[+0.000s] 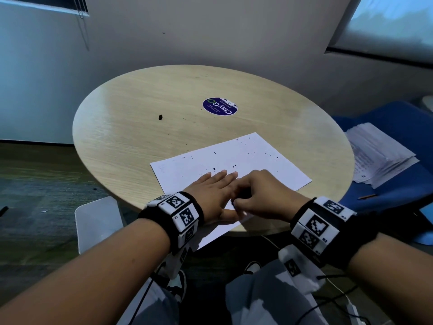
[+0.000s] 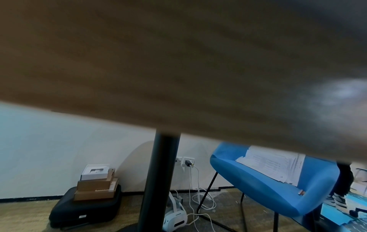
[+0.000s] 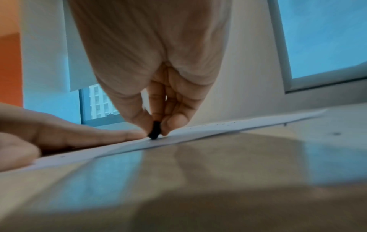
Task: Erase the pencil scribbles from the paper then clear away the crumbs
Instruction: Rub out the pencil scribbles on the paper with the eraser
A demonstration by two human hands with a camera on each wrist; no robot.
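Note:
A white sheet of paper point(image 1: 234, 160) lies on the near half of the round wooden table point(image 1: 140, 113), its near corner hanging over the edge. Dark eraser crumbs point(image 1: 214, 169) speckle the sheet. My left hand point(image 1: 212, 193) lies flat on the paper with straight fingers, holding it down. Beside it my right hand point(image 1: 260, 193) pinches a small black eraser point(image 3: 155, 130) between thumb and fingertips, its tip touching the paper point(image 3: 198, 133). In the right wrist view the left hand point(image 3: 59, 133) rests flat just left of the eraser. The left wrist view shows only the table's underside point(image 2: 178, 62).
A purple round sticker point(image 1: 220, 106) and a dark lump point(image 1: 160, 117) sit farther back on the table. A blue chair point(image 1: 398, 160) at the right carries a stack of papers point(image 1: 379, 153) and a pencil point(image 1: 366, 196). A white chair point(image 1: 98, 221) stands near left.

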